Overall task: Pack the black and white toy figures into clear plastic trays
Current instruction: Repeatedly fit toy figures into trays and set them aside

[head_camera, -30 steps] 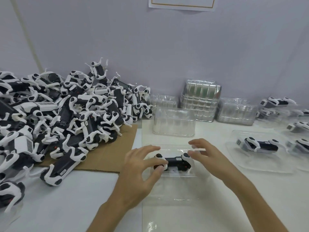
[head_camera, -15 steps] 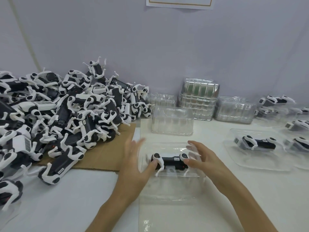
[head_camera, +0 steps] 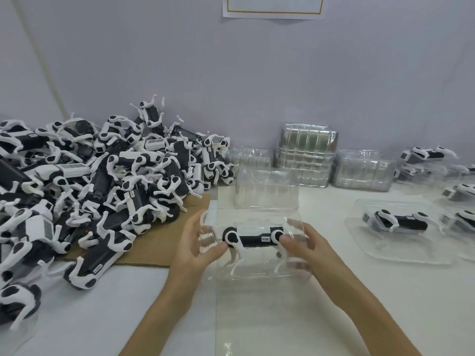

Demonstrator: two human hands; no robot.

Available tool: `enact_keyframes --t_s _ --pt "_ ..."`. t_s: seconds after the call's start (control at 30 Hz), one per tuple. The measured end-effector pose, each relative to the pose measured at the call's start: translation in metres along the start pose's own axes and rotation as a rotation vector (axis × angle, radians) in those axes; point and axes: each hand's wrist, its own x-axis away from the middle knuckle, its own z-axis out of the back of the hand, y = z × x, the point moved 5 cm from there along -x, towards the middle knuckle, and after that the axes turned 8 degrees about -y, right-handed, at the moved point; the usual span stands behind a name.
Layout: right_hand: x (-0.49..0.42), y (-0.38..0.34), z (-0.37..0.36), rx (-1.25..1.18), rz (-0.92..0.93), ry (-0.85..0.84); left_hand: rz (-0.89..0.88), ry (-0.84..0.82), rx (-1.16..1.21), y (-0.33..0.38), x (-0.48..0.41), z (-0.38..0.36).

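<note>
Clear moulded plastic tray (head_camera: 257, 268) gripped between my left hand (head_camera: 191, 249) and right hand (head_camera: 304, 249), black-and-white toy dog figure (head_camera: 253, 236) inside | fingers (head_camera: 289, 244) clamped on both ends; several packed trays (head_camera: 401, 240) right of them; large unpacked heap (head_camera: 84, 186) left

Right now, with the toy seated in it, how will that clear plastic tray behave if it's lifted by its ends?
The thin clear plastic tray will probably flex; its walls look film-thin. It likely weighs little, so the black and white toy figure inside would dominate the load. The glossy surface may be slippery, which fits the left hand and right hand bracing both ends.
</note>
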Motion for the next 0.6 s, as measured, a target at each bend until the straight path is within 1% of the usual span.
enact_keyframes --t_s 0.07,0.17,0.27,0.33,0.4,0.43,0.47,0.5,0.53,0.57,0.6 --pt "0.001 -0.005 0.004 0.028 0.054 0.078 -0.008 0.033 -0.034 0.002 0.000 0.003" --pt "0.002 -0.009 0.005 0.110 0.092 0.153 0.007 0.039 0.002 0.000 -0.002 0.006" --pt "0.000 -0.003 0.009 0.077 0.053 0.229 0.034 -0.004 0.024 -0.007 -0.003 0.001" --pt "0.000 0.002 0.018 0.065 0.003 0.287 0.068 -0.070 0.013 -0.012 -0.002 -0.004" --pt "0.002 0.002 0.026 0.161 -0.028 0.344 0.123 -0.138 -0.033 -0.017 0.000 -0.008" --pt "0.005 -0.001 0.028 0.250 -0.007 0.381 0.145 -0.158 -0.062 -0.020 0.000 -0.010" --pt "0.008 -0.008 0.029 0.352 0.061 0.422 0.155 -0.173 -0.088 -0.021 0.000 -0.011" --pt "0.012 -0.018 0.026 0.451 0.173 0.433 0.158 -0.181 -0.108 -0.022 0.000 -0.011" --pt "0.015 -0.029 0.019 0.542 0.288 0.379 0.156 -0.182 -0.116 -0.023 -0.001 -0.011" --pt "0.016 -0.038 0.009 0.631 0.357 0.253 0.155 -0.180 -0.115 -0.023 -0.003 -0.011" --pt "0.014 -0.041 -0.004 0.748 0.374 0.097 0.154 -0.179 -0.114 -0.023 -0.003 -0.011"
